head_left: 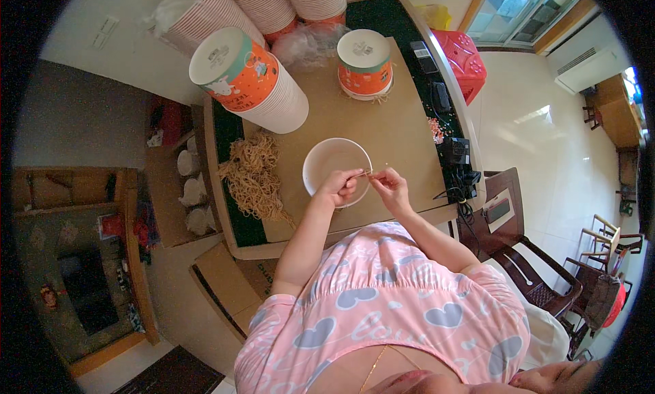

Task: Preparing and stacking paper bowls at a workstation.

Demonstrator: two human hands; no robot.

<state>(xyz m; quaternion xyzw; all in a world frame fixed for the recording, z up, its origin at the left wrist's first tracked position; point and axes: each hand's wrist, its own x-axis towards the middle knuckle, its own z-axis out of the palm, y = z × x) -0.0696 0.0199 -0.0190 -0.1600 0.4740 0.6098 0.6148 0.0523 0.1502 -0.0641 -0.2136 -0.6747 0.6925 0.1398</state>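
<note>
A white paper bucket (326,156) stands mouth up on the brown cardboard in front of me. My left hand (343,187) is closed in a pinch at the right side of its rim. Close beside it, my right hand (390,189) pinches too. Between the fingertips runs a short bit of tan cord (367,173), partly hidden by the fingers. A tangled heap of tan cords (252,176) lies to the left. Behind it leans a tall stack of paper buckets (269,87), bottoms up, the top one orange and green.
A short upturned orange bucket stack (365,70) stands at the far right of the cardboard (409,141), cords poking out beneath. More bucket stacks (259,8) fill the back. Black adapters and cables (458,150) line the right edge. A red stool (460,63) and wooden chair (508,223) stand beyond.
</note>
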